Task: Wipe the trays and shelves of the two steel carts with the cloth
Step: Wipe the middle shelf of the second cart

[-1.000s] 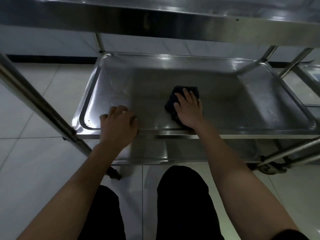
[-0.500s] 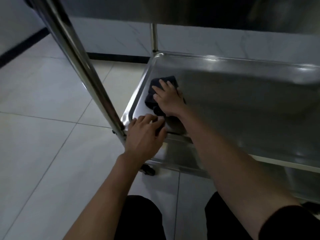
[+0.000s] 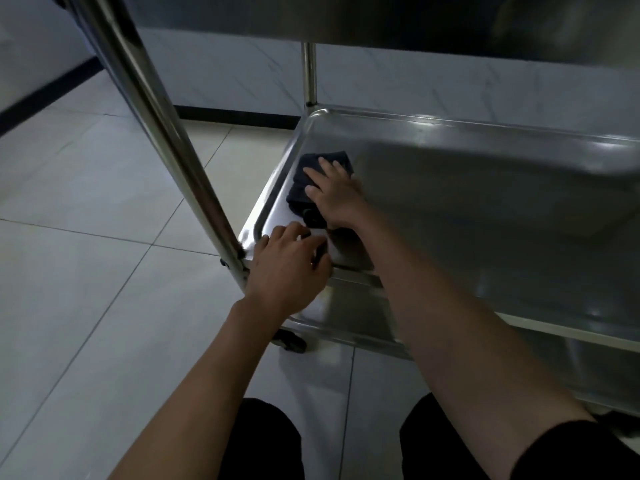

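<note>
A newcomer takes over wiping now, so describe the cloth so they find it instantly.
Start at the steel cart and look at its middle tray, under the top shelf. In that tray's left end lies the cloth, pressed flat under the right hand. It is the only dark, soft, crumpled thing on the shiny steel.

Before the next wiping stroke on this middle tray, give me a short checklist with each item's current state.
1. Dark cloth lies flat on the middle tray: ok.
2. Right hand presses on the cloth, fingers straight: ok.
3. Left hand steadies the tray's near rim by the upright post: ok.
4. Path to the right along the tray is unobstructed: ok.
5. Tray's left corner already wiped clean: cannot tell.
6. Caster locked: cannot tell.
</note>
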Demonstrator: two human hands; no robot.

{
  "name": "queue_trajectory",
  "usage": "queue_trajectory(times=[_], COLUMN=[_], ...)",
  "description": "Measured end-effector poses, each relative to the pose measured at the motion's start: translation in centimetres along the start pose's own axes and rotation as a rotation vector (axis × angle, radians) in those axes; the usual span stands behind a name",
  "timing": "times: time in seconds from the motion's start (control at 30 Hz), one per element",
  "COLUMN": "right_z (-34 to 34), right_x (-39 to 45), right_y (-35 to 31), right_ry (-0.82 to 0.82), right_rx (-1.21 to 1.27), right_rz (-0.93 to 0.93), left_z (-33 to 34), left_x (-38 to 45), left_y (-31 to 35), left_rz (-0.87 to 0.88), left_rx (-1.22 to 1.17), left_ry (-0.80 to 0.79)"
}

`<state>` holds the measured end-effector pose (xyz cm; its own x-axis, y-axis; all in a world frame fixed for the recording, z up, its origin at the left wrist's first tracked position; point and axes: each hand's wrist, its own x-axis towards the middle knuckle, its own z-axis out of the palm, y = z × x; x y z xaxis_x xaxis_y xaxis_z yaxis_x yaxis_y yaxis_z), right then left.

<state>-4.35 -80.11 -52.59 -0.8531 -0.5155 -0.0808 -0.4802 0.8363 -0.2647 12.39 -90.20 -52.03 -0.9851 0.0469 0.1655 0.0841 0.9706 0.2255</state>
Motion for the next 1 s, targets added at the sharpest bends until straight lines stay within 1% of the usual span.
queue_trajectory(times=[0.07,0.1,0.17,0.2,0.27,0.33,0.4,0.47,0.53,0.67,0.77,0.9,1.0], right_z=[-0.2,-0.4,-1.1,-1.6,-2.5,-3.3,-4.0,-4.9,-5.5,-6.6,-6.7,-6.3,-6.3], right_x=[-0.8,-1.5,-3.6,-4.8,-7.4,-9.9,-12.6,-15.7,-18.6,-23.1,-24.3,-24.0,-23.6], right_y=[3.0,4.5,7.0,8.1,10.5,12.9,15.7,18.6,21.7,27.3,29.2,28.9,28.5], right_ry=[-0.037,-0.046,-0.016,0.032,0.104,0.113,0.102,0.094,0.117,0.194,0.203,0.262,0.253], right_rx=[-0.105,-0.114,-0.041,0.041,0.176,0.213,0.135,0.017,-0.026,0.085,0.079,0.122,0.119], right_rz=[0.014,0.042,0.121,0.179,0.290,0.338,0.351,0.383,0.447,0.638,0.673,0.695,0.698], left_z=[-0.3,-0.3,-0.1,0.0,0.3,0.8,1.6,2.5,3.2,3.7,4.1,4.3,4.2], left_x=[0.4,0.8,1.7,2.3,3.6,4.8,5.7,6.4,6.9,7.2,7.0,6.9,7.0], left_y=[0.8,1.3,2.7,3.7,6.5,9.9,13.4,16.3,17.9,19.2,19.9,20.3,19.5], left_rz=[-0.035,-0.063,-0.104,-0.096,-0.012,0.087,0.146,0.160,0.145,0.109,0.129,0.137,0.161], left_rx=[-0.009,-0.005,0.007,0.008,-0.002,-0.026,-0.045,-0.030,0.027,0.023,0.038,0.033,0.017], left_ry=[0.001,-0.002,-0.008,-0.011,-0.018,-0.047,-0.104,-0.190,-0.240,-0.242,-0.228,-0.201,-0.176])
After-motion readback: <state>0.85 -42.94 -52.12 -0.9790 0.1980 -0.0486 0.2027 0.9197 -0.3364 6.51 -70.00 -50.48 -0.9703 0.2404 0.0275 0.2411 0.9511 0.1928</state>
